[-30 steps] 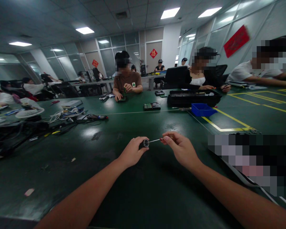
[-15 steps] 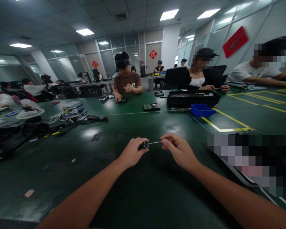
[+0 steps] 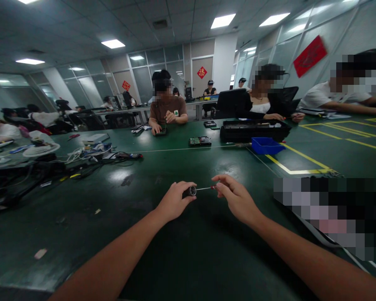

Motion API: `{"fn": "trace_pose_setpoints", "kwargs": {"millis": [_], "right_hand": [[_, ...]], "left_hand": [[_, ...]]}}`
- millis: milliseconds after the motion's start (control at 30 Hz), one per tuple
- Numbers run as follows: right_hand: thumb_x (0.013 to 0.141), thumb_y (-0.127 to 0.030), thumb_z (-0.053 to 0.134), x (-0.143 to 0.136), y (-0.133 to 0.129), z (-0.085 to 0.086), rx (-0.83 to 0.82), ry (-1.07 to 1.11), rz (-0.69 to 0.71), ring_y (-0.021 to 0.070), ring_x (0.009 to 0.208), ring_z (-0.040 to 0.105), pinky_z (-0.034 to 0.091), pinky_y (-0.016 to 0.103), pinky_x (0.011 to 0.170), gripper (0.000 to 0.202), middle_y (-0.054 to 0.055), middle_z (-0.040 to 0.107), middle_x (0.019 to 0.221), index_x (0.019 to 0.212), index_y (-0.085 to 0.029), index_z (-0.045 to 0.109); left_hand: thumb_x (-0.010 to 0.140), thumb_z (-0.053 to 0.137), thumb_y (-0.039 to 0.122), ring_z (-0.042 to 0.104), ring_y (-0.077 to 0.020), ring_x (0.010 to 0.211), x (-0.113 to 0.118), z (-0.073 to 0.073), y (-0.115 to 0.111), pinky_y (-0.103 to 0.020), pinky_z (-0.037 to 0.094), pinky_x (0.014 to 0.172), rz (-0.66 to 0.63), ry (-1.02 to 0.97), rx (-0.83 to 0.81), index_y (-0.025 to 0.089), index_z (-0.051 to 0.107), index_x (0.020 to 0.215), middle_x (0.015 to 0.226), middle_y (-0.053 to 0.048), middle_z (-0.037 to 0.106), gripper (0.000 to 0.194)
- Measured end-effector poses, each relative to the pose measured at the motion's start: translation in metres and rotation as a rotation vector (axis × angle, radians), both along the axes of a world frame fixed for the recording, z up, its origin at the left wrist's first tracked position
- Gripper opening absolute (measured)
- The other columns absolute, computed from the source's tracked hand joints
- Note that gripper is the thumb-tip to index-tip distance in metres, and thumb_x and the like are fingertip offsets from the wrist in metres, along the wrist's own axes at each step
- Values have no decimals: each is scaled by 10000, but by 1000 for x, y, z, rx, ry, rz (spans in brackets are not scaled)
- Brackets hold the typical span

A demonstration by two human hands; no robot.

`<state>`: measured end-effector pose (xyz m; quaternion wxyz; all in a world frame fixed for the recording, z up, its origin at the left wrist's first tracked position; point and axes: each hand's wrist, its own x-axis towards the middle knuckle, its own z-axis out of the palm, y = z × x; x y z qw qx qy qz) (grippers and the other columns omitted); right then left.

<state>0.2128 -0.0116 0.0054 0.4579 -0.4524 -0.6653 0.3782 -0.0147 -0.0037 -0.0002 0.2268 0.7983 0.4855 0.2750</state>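
My left hand [image 3: 174, 201] is closed around a small black cylindrical part [image 3: 191, 191], whose round open end faces right. A screwdriver [image 3: 204, 188] with a thin shaft and a reddish handle reaches level into that end; how deep its tip sits is hidden. My right hand [image 3: 236, 196] holds the screwdriver's handle near the thumb, with the index finger raised off it and the other fingers curled. Both hands are above the green table [image 3: 188, 251], close to its middle.
A blue bin [image 3: 267, 146] and a long black tray [image 3: 253, 131] stand ahead right. A hard drive [image 3: 200, 141] lies ahead. Tangled cables [image 3: 90, 156] cover the left. A blurred-out object [image 3: 329, 213] lies at right. A co-worker [image 3: 167, 106] sits opposite.
My right index finger has lifted and opened away from the screwdriver handle. My left hand and the black part hold their place.
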Motion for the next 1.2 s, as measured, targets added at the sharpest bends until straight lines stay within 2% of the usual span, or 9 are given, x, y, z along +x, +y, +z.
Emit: {"fn": "trace_pose_setpoints", "kwargs": {"millis": [100,267,400,467,567,700,833,1000,1200], "right_hand": [[966,-396,465,0,-1,2,-5,-34,12,184,737,594,469,325,679,259,9,619,799,1062,-225,633],[994,-516,370,-1,-2,4,-35,-73,-10,177,592,543,450,328,602,408,-24,520,613,1028,-220,650],[959,-430,483,1,-1,0,-26,-3,-22,182,719,600,502,337,677,290,8,622,816,1151,-238,587],[931,-398,535,2,0,-1,-26,50,-26,189,787,617,513,346,716,250,23,641,895,1116,-238,587],[896,-414,591,0,1,-1,-42,93,-31,200,822,629,515,367,767,233,37,659,894,1011,-215,628],[860,-470,631,-3,5,-2,-155,308,-57,205,811,651,540,409,817,294,57,678,894,975,-200,652],[857,-493,614,-3,12,-6,-323,526,-67,195,682,632,575,424,755,284,44,629,741,858,-209,614],[827,-502,654,0,15,-8,-222,471,-167,189,717,636,577,378,708,296,42,649,795,863,-209,626],[879,-500,602,-3,7,-3,-103,238,-100,189,749,653,548,371,741,308,49,677,821,914,-196,631]], "left_hand": [[877,664,241,566,-234,1104,-1,0,0,-486,370,1083,-6,1,2,285,616,1228,1169,-35,639,357],[878,663,251,568,-239,1097,-1,1,-1,-481,367,1085,1,6,-15,280,620,1232,1166,-41,641,357],[882,657,253,567,-238,1105,-1,0,-1,-480,369,1088,1,8,-8,287,612,1240,1173,-37,636,362],[886,650,259,563,-241,1116,-1,0,-1,-484,369,1093,4,12,-7,285,603,1254,1185,-44,630,372],[887,648,269,559,-246,1125,-1,0,-1,-494,368,1097,14,28,-10,276,597,1265,1190,-53,627,381],[895,634,246,558,-231,1128,1,5,-2,-452,403,1070,16,-7,13,260,590,1263,1204,-53,622,371],[910,617,253,550,-236,1147,2,9,-2,-471,386,1089,-22,44,42,255,587,1269,1223,-59,616,361],[902,634,274,548,-249,1145,1,5,0,-527,347,1120,-9,73,28,269,585,1275,1219,-63,618,377],[889,652,239,549,-240,1160,1,4,-1,-546,300,1153,-28,73,56,293,596,1260,1217,-43,625,380]]}}
